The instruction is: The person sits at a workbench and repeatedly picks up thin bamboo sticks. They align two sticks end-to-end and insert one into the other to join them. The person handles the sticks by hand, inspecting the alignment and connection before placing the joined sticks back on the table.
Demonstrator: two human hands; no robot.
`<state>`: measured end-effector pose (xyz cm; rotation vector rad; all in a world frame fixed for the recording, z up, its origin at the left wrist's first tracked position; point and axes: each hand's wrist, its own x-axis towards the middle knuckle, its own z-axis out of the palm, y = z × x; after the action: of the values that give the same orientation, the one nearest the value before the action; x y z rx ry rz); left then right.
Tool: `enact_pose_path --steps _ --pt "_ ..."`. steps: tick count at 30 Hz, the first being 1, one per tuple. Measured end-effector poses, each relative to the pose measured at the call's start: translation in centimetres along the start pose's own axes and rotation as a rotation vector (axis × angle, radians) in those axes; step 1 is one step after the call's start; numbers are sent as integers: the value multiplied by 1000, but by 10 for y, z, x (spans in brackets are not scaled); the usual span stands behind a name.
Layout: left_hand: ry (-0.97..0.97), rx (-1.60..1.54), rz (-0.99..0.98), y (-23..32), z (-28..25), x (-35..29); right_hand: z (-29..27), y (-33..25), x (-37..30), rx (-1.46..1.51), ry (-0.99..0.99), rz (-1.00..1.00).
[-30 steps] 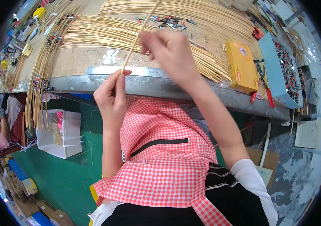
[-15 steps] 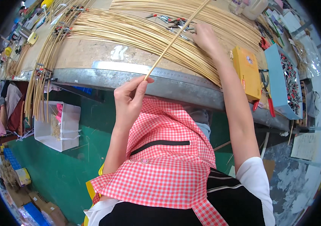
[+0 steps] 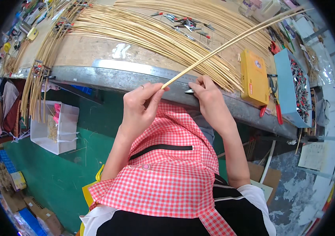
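Note:
My left hand [image 3: 142,105] pinches the near ends of thin bamboo strips [image 3: 214,53], which slant up to the right over the table and part into two toward their far ends. Close by on the right, my right hand [image 3: 210,97] is closed on a small metal clip [image 3: 190,91]; its pointed silver tip pokes out toward the strips, while the fingers hide the rest. Both hands are just off the table's metal front edge. Beyond them lies a wide bundle of bamboo strips [image 3: 136,37], with a pile of loose clips [image 3: 188,24] behind it.
A steel ruler [image 3: 124,66] lies along the table edge. To the right are a yellow box [image 3: 253,74], red-handled pliers [image 3: 278,112] and a light-blue box [image 3: 287,86] full of clips. Clipped strips [image 3: 37,84] overhang the left edge above a white bin [image 3: 67,135].
My right hand has come back from the clip pile to beside my left hand, bringing a clip. The held strips have swung down to the right and now show as two.

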<state>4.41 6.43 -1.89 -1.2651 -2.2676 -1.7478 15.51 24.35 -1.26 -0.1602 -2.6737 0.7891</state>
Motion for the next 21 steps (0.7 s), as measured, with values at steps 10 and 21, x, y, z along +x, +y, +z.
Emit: enact_pose_path --steps 10,21 --pt "-24 39 115 13 5 -3 -12 -17 -13 878 316 172" --pt "-59 13 110 19 6 -5 -9 -20 -14 850 439 101"
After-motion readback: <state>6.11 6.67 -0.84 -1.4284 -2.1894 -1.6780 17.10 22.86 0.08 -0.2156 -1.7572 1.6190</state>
